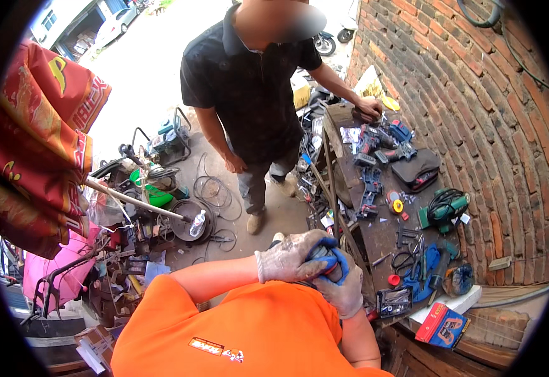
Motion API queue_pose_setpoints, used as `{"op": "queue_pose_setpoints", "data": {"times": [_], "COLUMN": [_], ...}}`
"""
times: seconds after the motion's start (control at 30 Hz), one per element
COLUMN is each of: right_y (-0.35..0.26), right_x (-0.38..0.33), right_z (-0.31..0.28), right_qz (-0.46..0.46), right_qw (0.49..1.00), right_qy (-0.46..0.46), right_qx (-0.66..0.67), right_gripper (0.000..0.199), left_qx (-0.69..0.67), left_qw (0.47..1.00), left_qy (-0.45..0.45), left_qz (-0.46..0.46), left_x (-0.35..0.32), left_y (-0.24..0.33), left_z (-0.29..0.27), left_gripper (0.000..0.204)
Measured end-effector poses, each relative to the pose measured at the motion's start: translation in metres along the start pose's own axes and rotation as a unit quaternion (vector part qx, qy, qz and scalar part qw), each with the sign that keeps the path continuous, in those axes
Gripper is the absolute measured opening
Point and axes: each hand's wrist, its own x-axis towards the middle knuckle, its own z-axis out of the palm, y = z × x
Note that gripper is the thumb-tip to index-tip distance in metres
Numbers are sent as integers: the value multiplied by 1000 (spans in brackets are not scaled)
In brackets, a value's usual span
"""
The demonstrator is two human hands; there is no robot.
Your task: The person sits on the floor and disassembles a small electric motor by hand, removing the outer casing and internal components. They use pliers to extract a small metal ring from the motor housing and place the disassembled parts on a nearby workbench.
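Both my hands wear grey work gloves and meet in front of my orange shirt, at the near end of the workbench (384, 235). My left hand (289, 258) wraps over the top of a small blue and dark tool (328, 257). My right hand (345, 293) grips the same tool from below and the right. Most of the tool is hidden by the fingers. Another person in a black shirt (249, 81) stands across from me, with one hand (369, 108) resting on the far end of the bench.
The bench holds several power tools, a black case (416, 169), a green tool with coiled cable (445, 206), blue pliers (424, 267) and a red and blue box (441, 324). A brick wall (476, 107) is on the right. A folded red umbrella (35, 144) and floor clutter are on the left.
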Motion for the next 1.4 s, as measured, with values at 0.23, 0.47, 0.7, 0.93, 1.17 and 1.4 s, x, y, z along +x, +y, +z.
{"op": "queue_pose_setpoints", "data": {"times": [0.23,0.47,0.7,0.93,1.17,1.4], "right_y": [29,-1,22,15,11,-1], "right_x": [-9,-7,-9,-5,-10,-12], "right_z": [6,7,4,-4,3,9], "right_qz": [11,42,-86,-211,-142,3], "right_qw": [990,988,984,895,958,987], "right_qy": [58,67,83,79,71,47], "right_qx": [125,133,-133,-386,-240,-152], "right_gripper": [83,64,69,70,63,52], "left_qx": [31,-1,123,60,96,42], "left_qw": [999,987,958,985,958,975], "left_qy": [3,115,155,112,136,143], "left_qz": [17,112,208,113,233,167], "left_x": [6,11,17,9,8,2], "left_y": [10,7,-10,-2,-7,-6], "left_z": [-9,-16,-9,-15,-14,-17], "left_gripper": [36,29,28,22,19,25]}}
